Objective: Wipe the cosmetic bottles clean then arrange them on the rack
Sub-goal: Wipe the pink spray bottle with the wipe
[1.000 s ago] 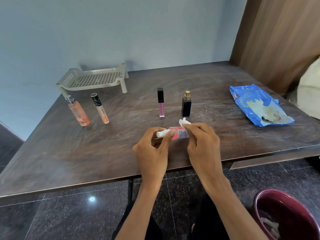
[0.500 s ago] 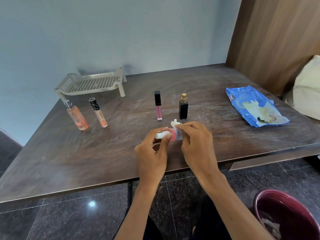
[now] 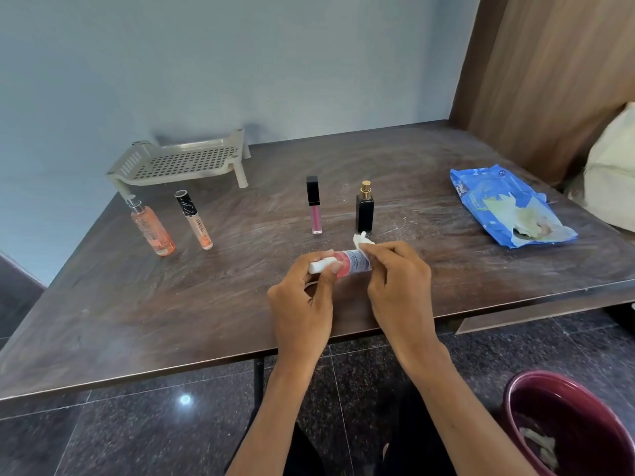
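**Wipe in progress, nothing racked yet**

Left hand (image 3: 302,304) pinches the pink tube (image 3: 352,262) by its white cap. Right hand (image 3: 398,286) clamps a wipe (image 3: 360,240) on its other end. Five bottles in all. Just beyond the grip are the lip gloss (image 3: 313,207) and black perfume (image 3: 365,209). Far left of it are the orange spray (image 3: 151,228) and concealer (image 3: 196,221). One rack (image 3: 182,163) beyond-left holds none.

Soft, even, moderately bright light fills the frame. The rack (image 3: 185,163) throws a faint, diffuse shadow on the wall (image 3: 240,63) behind it. Well in front of the rack, a small white glare spot shines on the polished floor (image 3: 103,441). The surface (image 3: 154,304) shows a dull sheen. Wide-angle distortion bows its edges and tilts the orange bottle (image 3: 153,231) beside the rack. Detail is slightly soft.
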### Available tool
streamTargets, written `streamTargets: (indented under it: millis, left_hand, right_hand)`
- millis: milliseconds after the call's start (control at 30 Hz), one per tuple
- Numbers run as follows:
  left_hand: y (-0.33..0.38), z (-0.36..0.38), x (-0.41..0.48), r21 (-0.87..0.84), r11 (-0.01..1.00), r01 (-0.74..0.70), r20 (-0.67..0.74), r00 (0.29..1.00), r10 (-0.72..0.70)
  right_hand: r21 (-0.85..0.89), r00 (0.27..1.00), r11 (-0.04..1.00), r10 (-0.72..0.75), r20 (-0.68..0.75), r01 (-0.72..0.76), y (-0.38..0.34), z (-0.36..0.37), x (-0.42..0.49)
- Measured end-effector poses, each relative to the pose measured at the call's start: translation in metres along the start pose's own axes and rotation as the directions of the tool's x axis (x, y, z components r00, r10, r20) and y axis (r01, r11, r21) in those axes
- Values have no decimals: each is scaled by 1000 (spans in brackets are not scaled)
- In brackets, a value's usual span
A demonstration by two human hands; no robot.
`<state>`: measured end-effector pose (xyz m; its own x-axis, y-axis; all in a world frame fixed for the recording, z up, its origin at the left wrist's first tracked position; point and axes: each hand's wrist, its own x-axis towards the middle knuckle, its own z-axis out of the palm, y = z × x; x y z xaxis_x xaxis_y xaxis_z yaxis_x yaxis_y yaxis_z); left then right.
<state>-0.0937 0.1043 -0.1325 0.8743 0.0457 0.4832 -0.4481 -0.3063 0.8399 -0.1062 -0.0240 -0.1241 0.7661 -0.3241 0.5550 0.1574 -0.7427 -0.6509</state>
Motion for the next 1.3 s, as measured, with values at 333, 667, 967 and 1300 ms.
streamTargets:
  millis: [333, 667, 967, 1300]
  left_hand:
    - [5, -1, 0, -22, 998, 57, -5, 998, -57]
    - [1, 1, 0, 18, 1000, 16, -12, 1000, -15]
    - [4, -1, -1, -10, 998, 70, -15, 997, -70]
    - [1, 0, -1, 6, 1000, 14, -12, 1000, -14]
  right_hand:
    - [126, 996, 989, -78, 52, 71, -29, -2, -14]
    - [-4, 999, 999, 37, 9, -37, 10, -3, 6]
    - [113, 995, 990, -87, 54, 81, -25, 1, -13]
    - [24, 1000, 1000, 17, 25, -18, 1, -2, 1]
